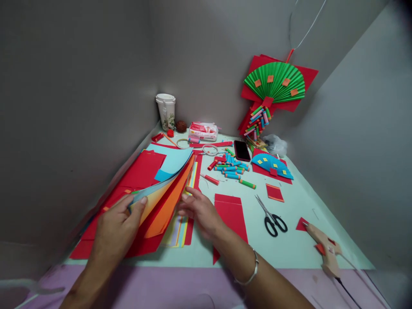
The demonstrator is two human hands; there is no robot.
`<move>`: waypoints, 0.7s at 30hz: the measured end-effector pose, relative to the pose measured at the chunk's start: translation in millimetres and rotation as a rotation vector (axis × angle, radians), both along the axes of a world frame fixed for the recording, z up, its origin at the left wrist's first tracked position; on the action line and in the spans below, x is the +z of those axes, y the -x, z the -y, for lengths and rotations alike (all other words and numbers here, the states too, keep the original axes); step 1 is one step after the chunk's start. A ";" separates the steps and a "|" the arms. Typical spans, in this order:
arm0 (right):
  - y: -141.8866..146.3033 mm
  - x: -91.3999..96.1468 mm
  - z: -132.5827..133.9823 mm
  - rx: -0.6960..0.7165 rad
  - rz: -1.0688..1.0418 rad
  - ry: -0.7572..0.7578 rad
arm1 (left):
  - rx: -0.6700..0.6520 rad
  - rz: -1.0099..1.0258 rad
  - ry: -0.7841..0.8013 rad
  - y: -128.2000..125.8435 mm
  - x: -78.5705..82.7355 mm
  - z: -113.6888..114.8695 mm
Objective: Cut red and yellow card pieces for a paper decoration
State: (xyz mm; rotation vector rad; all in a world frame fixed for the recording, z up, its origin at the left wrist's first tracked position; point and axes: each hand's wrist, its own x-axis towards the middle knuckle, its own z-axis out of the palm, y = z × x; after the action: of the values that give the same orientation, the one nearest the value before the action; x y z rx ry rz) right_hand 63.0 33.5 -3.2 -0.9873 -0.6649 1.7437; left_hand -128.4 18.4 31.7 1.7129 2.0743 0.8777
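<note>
My left hand (119, 225) is closed on the left edge of a stack of coloured paper (172, 199), its thumb on top. The sheets are lifted and fanned apart at the right, showing light blue, yellow, red and orange layers. My right hand (201, 210) is at the right edge of the orange sheet, fingers apart and slightly curled; whether the fingertips touch the paper is hard to tell. Striped paper (180, 229) lies partly hidden under the stack. Beside my right forearm lies a red paper piece (230, 216).
Scissors (271, 216) and a glue gun (326, 251) with a cord lie at the right. Further back are rolled paper tubes (231, 167), a phone (242, 151), a blue paper fan (272, 165), tape rolls (210, 149) and a lidded cup (166, 112). A green fan decoration (275, 83) hangs by the wall.
</note>
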 end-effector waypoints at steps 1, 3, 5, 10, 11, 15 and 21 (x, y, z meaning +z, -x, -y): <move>0.8 1.3 0.2 0.008 -0.018 0.000 | -0.008 0.001 0.015 0.1 -1.3 0.2; 3.3 2.7 0.5 0.012 -0.041 0.003 | -0.018 0.005 0.021 0.4 -3.5 0.0; 6.2 2.9 0.9 0.007 -0.064 -0.002 | -0.025 0.022 0.031 -0.2 -3.8 -0.5; 12.2 2.0 2.2 0.049 -0.098 -0.056 | -0.166 0.112 0.078 -6.2 4.2 2.4; 13.0 2.2 2.4 0.061 -0.100 -0.064 | -0.222 0.121 0.068 -7.7 5.4 4.3; 14.6 5.6 2.3 0.103 -0.095 -0.082 | -0.326 -0.002 0.010 -13.9 4.6 14.4; -2.9 10.9 3.5 0.151 0.032 -0.022 | -0.086 -0.291 0.159 -16.4 14.2 17.6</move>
State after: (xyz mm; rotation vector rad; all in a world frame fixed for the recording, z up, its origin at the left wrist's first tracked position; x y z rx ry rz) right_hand 65.8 30.0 7.7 -0.9722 -0.7951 1.8514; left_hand -112.0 0.7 45.9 1.9193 2.1607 0.4447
